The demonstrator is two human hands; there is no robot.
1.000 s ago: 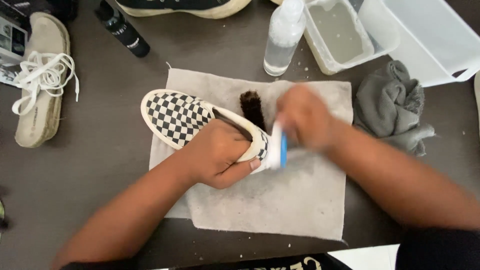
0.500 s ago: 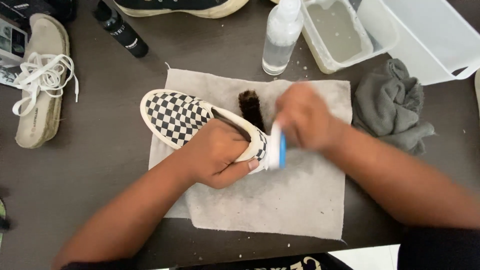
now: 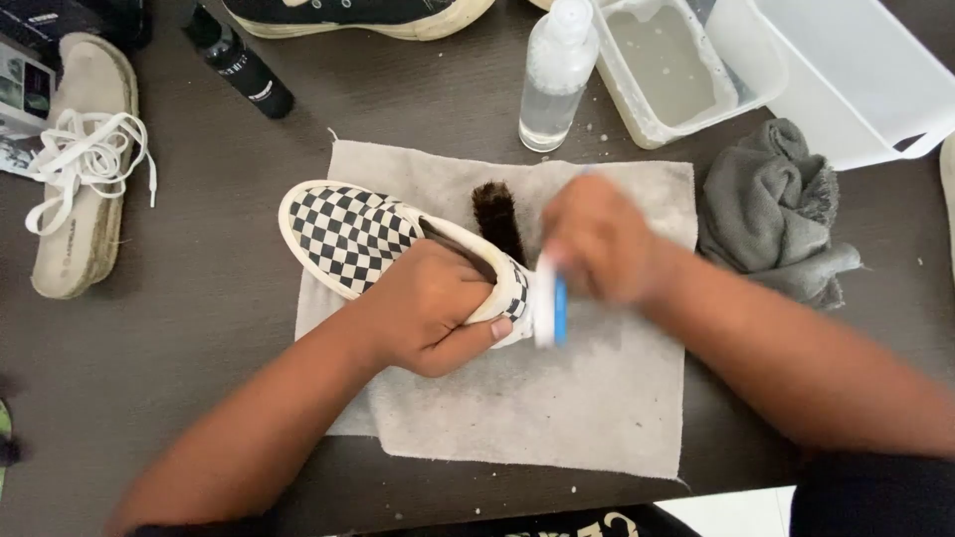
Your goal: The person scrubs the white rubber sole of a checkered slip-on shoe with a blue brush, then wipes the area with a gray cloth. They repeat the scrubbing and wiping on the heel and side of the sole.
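Mid-scrub: heel of checkered shoe under the brush

Currently the step in hand looks like scrubbing the heel end of the checkered slip-on shoe [image 3: 353, 234]. Left hand [image 3: 428, 308] is wrapped round the shoe's rear, fingers inside the opening and thumb pressed along the outer heel wall, pinning it down on the grey towel [image 3: 557, 398]. Right hand [image 3: 597, 239] is blurred; it is closed around a white-and-blue brush [image 3: 552, 310], with the brush head set against the heel. Exact finger placement on the brush can't be told through the blur.

Shoe lies on the towel's left half, toe pointing left, past the towel edge. A dark bristle brush [image 3: 497, 219] lies just behind it on the towel.

Next move, as a judgement: firm hold from the left hand so the shoe doesn't slide, short strokes kept on the heel rubber.

Containers: clear tub [image 3: 662, 70] at top holds cloudy liquid, roughly half full. A larger white bin [image 3: 865, 80] beside it; contents not visible. Clear spray bottle [image 3: 557, 75] stands upright near the towel's top edge, some clear liquid in it. Small dark bottle [image 3: 244, 65] lies tilted at upper left. Crumpled grey cloth [image 3: 771, 209] sits right of the towel.
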